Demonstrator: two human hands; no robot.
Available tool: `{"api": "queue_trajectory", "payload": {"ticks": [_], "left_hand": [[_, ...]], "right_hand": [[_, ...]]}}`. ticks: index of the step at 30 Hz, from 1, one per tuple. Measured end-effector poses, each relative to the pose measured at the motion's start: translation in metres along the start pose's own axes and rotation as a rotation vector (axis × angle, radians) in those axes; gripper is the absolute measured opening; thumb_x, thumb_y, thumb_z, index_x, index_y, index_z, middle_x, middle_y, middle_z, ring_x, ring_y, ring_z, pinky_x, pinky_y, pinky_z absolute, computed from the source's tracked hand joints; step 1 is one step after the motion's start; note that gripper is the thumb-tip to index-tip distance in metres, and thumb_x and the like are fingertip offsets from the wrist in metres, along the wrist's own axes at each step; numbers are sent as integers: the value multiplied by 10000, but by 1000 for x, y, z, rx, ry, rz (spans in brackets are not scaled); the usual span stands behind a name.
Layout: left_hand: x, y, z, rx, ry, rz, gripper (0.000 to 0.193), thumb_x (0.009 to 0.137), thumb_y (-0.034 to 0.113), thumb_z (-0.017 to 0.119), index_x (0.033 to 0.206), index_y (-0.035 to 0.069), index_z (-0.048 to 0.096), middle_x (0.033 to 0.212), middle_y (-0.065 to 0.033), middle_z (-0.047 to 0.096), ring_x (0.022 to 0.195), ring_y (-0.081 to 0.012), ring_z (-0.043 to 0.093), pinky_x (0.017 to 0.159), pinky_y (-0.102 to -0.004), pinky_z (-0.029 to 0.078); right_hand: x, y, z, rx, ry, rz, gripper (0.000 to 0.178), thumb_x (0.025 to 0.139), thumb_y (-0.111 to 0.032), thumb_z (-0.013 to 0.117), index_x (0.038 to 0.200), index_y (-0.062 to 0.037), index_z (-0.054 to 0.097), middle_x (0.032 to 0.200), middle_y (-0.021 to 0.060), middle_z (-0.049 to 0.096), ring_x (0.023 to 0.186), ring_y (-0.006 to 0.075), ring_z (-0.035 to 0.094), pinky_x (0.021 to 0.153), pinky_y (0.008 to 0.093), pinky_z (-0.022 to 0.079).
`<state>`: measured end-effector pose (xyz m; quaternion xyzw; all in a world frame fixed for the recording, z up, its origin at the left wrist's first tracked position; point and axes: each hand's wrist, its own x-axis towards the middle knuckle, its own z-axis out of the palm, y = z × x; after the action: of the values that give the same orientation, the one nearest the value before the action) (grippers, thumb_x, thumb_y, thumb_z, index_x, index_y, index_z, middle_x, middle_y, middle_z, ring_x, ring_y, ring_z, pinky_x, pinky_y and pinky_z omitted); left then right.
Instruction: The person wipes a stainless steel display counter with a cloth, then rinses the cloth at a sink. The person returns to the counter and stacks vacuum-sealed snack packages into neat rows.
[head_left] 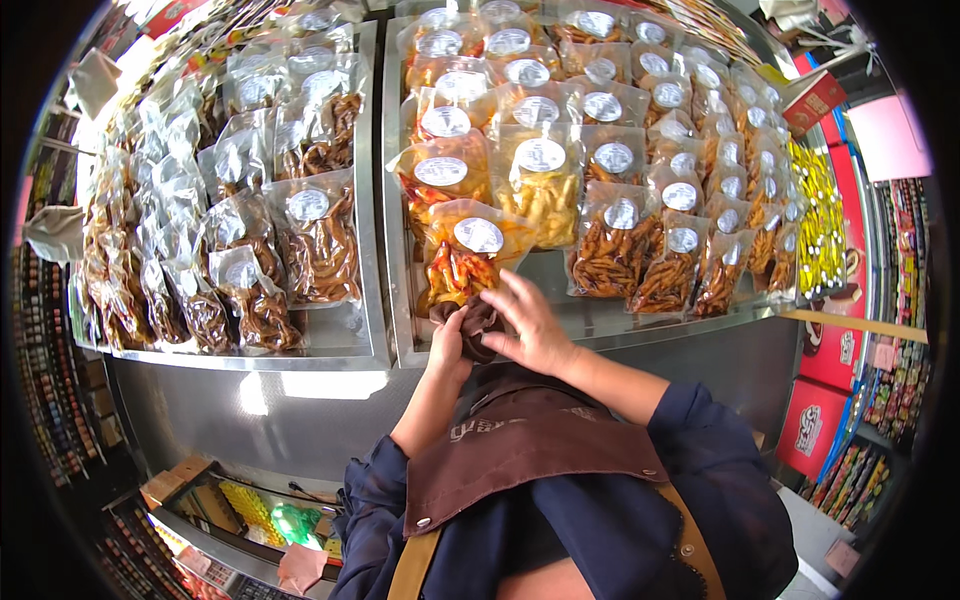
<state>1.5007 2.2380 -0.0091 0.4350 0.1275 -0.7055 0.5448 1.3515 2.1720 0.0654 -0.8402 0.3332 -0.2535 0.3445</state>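
A bunched dark brown cloth-like piece [482, 322] is pinched in my left hand [450, 345], just in front of my body at the metal tray's front edge. My right hand [535, 328] lies beside it with fingers stretched and apart, the fingertips against or just over the brown piece. Whether that piece joins the apron below is unclear. Right behind my hands stands a clear bag of red and yellow pickled food [458, 275] with a white oval label. A bag of pale yellow chicken feet [540, 195] leans behind that one.
Rows of bags with brown chicken feet [612, 240] fill the right metal tray [420, 352]. The left tray [375, 250] holds bags of dark brown meat [322, 250]. Yellow packets [820, 220] hang at the right, near red boxes [812, 430]. My brown apron [535, 450] bulges below my hands.
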Motion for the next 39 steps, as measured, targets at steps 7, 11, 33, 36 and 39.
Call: {"api": "queue_trajectory", "payload": {"ticks": [7, 11, 33, 36, 39], "left_hand": [[-11, -18, 33, 358, -23, -77, 462, 913, 492, 496, 1057, 61, 580, 982, -84, 618, 840, -228, 585, 782, -397, 472], [-5, 20, 19, 1289, 281, 607, 433, 830, 340, 671, 1014, -46, 604, 931, -193, 647, 867, -267, 632, 763, -349, 497], [-53, 79, -62, 770, 586, 878, 226, 865, 33, 567, 1088, 25, 537, 900, -39, 583, 770, -104, 558, 665, -227, 474], [-105, 57, -119, 631, 711, 931, 177, 879, 30, 555, 1056, 14, 547, 892, -48, 590, 700, -101, 552, 611, -233, 477], [-148, 31, -161, 341, 846, 857, 115, 870, -3, 557, 984, 6, 556, 861, -41, 576, 709, -88, 536, 601, -216, 466]], "right_hand": [[-43, 30, -2, 730, 19, 759, 397, 730, 1, 690, 1104, -18, 560, 1012, 78, 626, 923, 192, 613, 834, 318, 496], [-34, 64, -62, 633, 272, 627, 336, 783, -5, 594, 1115, 2, 542, 949, 60, 641, 855, 138, 624, 753, 282, 511], [224, -18, -16, 665, -314, 267, 120, 815, -124, 595, 842, -12, 561, 752, 0, 556, 701, 98, 511, 622, 251, 436], [312, -18, 23, 265, -114, 158, 210, 789, -198, 609, 844, -1, 560, 747, 129, 614, 700, 251, 609, 623, 356, 477], [343, -16, 86, -213, -30, 89, 231, 790, -190, 569, 908, 9, 559, 851, 255, 632, 838, 429, 617, 731, 474, 495]]}}
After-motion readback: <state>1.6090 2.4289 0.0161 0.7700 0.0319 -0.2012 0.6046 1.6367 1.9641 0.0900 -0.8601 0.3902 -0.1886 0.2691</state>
